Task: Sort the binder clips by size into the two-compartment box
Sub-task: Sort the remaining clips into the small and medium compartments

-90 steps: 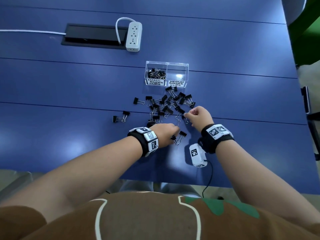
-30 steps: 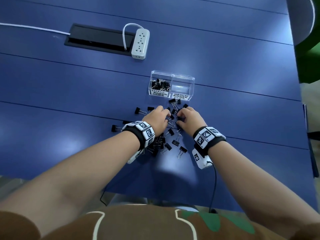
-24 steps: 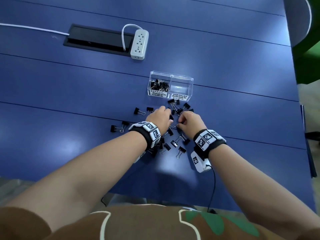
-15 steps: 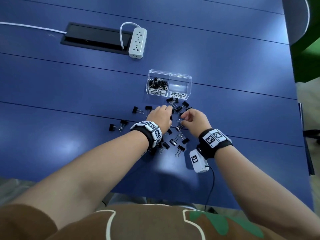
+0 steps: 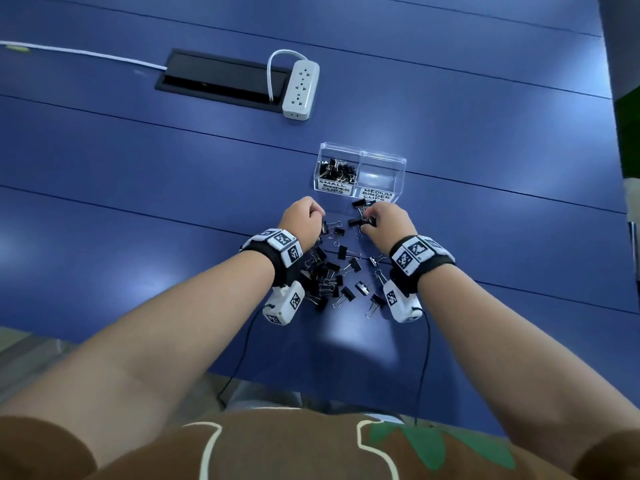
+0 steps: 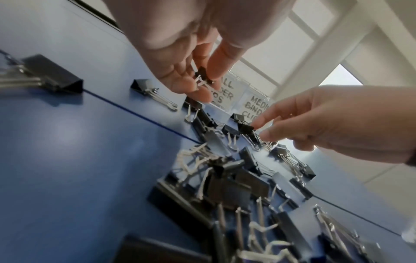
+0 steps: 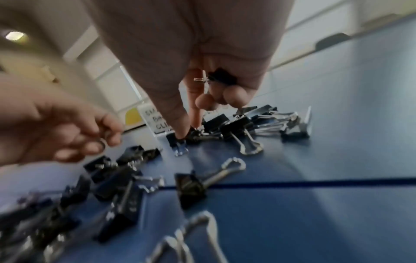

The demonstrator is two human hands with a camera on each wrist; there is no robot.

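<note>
Pinching a small clip in curled fingers, the left hand hovers near the box. The right hand, already palming one, fingers another clip in the pile; judge size before dropping.

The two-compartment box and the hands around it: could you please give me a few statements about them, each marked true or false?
1. The compartment labelled small holds black clips. True.
2. The compartment labelled medium is full of clips. False: no clips show in it.
3. The left hand pinches a small binder clip. True.
4. The right hand rests on the power strip. False: it is at the loose clips before the box.
5. The box lies tipped on its side. False: it stands upright.
</note>
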